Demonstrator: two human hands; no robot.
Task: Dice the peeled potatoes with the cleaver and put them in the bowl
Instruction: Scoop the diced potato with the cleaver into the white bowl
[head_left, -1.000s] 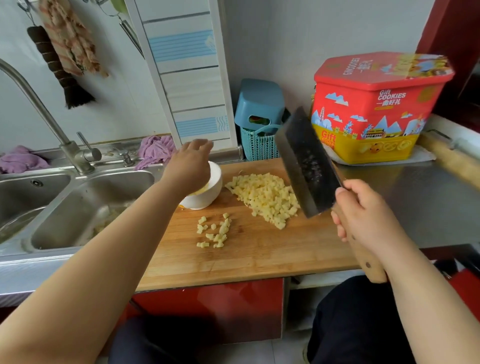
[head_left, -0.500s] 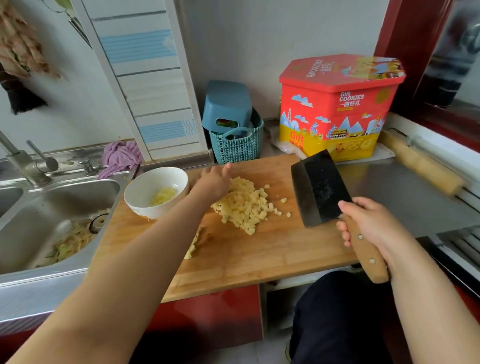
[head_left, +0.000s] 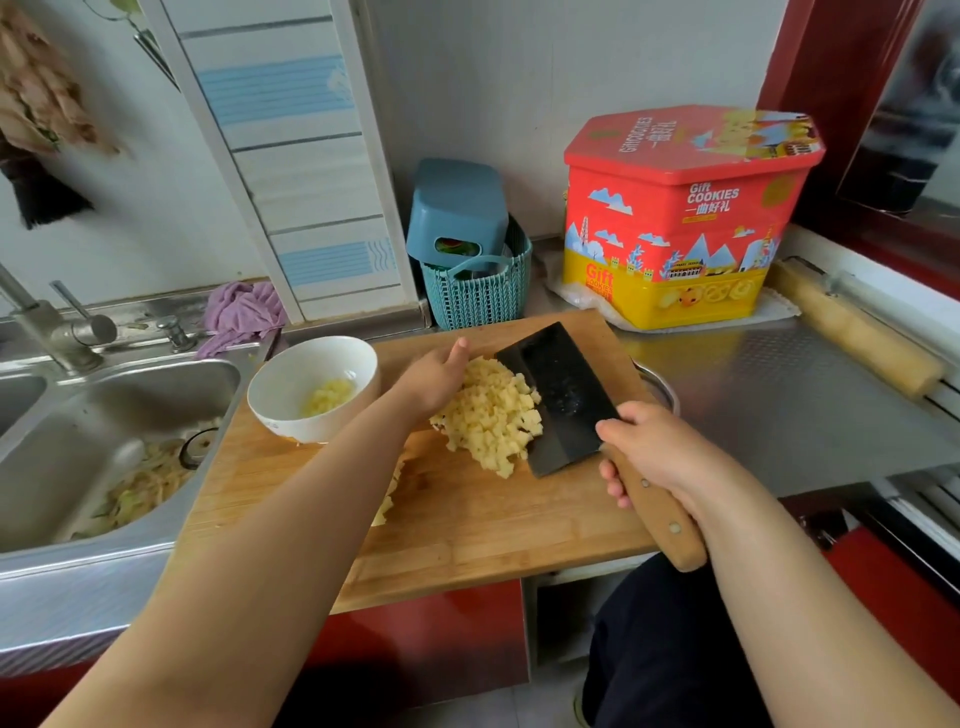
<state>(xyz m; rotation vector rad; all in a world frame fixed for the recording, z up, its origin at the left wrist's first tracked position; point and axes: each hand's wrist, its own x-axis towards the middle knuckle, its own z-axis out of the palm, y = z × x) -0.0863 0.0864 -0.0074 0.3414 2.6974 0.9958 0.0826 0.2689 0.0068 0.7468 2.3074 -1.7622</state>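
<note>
Right hand (head_left: 657, 449) gripped cleaver (head_left: 558, 397) handle; left hand (head_left: 436, 382), fingers straight, pressed diced potato (head_left: 491, 415) against blade. Dice looked loose, wet, scatter-prone.

left hand (head_left: 434, 382) open and flat, right hand (head_left: 657, 449) gripping

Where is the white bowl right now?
In the head view the white bowl sits at the far left corner of the cutting board, right beside the sink, with the left hand just to its right.
</note>
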